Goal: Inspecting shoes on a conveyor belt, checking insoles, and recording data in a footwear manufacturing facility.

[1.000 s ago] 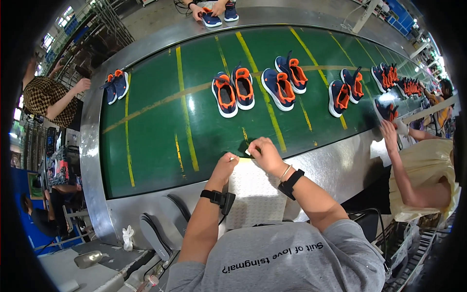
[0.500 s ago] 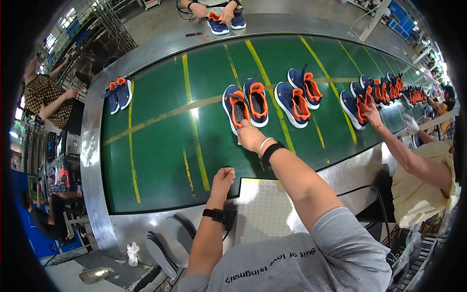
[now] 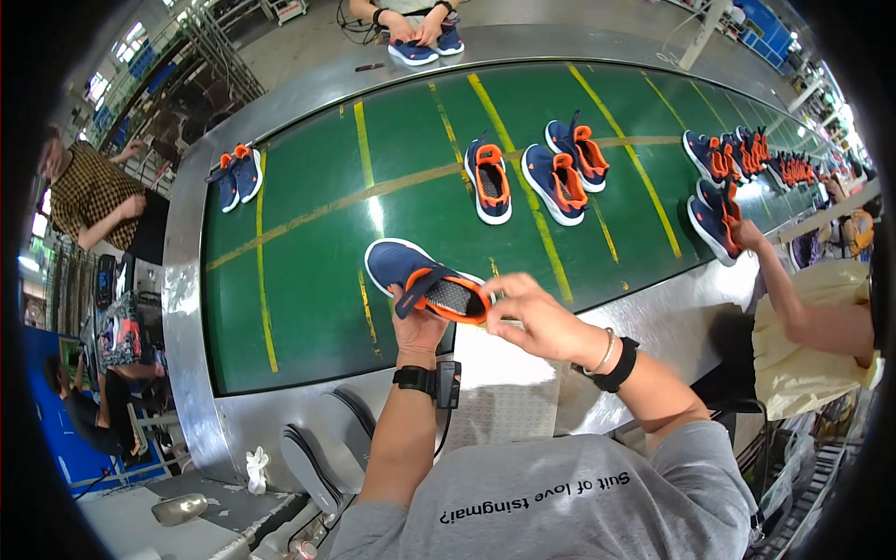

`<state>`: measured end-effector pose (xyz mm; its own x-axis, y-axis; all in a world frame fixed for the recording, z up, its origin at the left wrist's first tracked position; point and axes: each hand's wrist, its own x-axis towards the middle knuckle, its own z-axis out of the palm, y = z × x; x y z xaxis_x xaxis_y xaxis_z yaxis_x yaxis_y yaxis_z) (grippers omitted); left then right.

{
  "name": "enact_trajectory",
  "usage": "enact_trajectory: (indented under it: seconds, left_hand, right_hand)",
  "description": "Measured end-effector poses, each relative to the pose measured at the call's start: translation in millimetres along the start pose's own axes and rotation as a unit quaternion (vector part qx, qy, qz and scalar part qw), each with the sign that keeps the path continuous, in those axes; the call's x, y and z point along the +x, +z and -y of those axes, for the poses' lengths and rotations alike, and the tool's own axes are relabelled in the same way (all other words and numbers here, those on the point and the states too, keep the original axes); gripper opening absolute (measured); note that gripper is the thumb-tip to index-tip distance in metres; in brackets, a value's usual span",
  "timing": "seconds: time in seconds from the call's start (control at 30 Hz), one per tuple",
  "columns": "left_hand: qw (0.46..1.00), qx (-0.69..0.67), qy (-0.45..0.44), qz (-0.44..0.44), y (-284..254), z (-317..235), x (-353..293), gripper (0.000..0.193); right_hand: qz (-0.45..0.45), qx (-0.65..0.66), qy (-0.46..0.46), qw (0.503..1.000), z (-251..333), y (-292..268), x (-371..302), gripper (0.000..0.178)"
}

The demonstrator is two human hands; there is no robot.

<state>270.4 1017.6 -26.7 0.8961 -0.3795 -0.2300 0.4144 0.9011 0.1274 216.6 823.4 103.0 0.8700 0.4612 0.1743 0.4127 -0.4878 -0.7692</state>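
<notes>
A navy sneaker [image 3: 403, 261] with orange lining, white sole and patterned insole is held over the near edge of the green conveyor belt [image 3: 308, 308]. My left hand [image 3: 418, 327] supports it from beneath, fingers partly hidden by the shoe. At the heel collar is my right hand [image 3: 537, 322], its thumb and fingers apart, fingertips close to or touching the orange rim. Another matching sneaker [image 3: 492, 191] stands alone on the belt beyond. To its right sits a pair of sneakers [image 3: 558, 182] side by side.
A white patterned sheet [image 3: 499, 401] lies before me, with grey insoles [image 3: 313, 471] to its left. Another sneaker pair [image 3: 235, 177] stands at the belt's far left. A co-worker's hand [image 3: 744, 233] grips a sneaker at right; across the belt, another person's hands [image 3: 415, 30] handle shoes.
My right hand has brought one sneaker off the belt toward me, leaving its mate there. My left hand has moved up under the shoe and taken hold of it.
</notes>
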Motion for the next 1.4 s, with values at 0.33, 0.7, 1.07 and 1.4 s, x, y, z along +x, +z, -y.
enact_trajectory:
  seconds: [0.33, 0.7, 1.07, 1.4]
  left_hand:
    - [0.991, 0.075, 0.027, 0.109, 43.3, 19.5, -29.1, 0.075]
    - [0.976, 0.151, 0.077, 0.138, 35.7, 8.0, -44.8, 0.09]
    - [0.981, 0.123, 0.061, 0.136, 23.3, -10.1, -40.7, 0.085]
    - [1.0, 0.022, 0.017, 0.009, -3.2, -48.2, -20.3, 0.06]
  right_hand:
    - [-0.259, -0.202, 0.018, 0.944, 18.8, 42.8, 5.5, 0.008]
    - [-0.248, -0.228, 0.048, 0.94, 26.4, 60.3, 18.2, 0.013]
    - [-0.114, -0.308, 0.062, 0.943, 14.4, 65.3, 38.3, 0.011]
    - [-0.015, -0.241, -0.004, 0.97, -14.9, 73.8, 31.8, 0.025]
